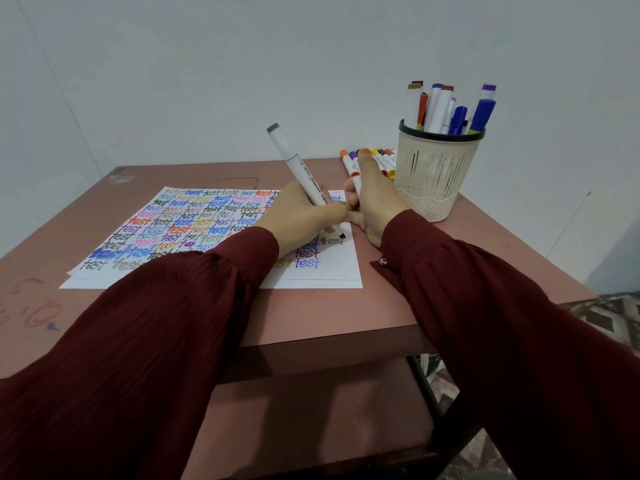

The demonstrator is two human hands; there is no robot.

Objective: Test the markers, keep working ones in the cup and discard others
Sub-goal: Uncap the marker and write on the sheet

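My left hand (304,211) grips a white marker with a grey end cap (298,164). Its dark tip touches the white test sheet (332,271) beside a grey word "test". The sheet is covered with "test" in many colours. My right hand (375,199) rests on the table just right of the sheet, its fingers curled round a short white piece (356,186) that looks like the marker's cap. A beige mesh cup (437,171) with several capped markers (446,109) stands at the back right.
Several loose markers (381,159) with orange, purple, yellow and red caps lie in a row behind my right hand, next to the cup. The brown table (311,313) has a lower shelf. A pale wall stands close behind, and patterned floor shows at the right.
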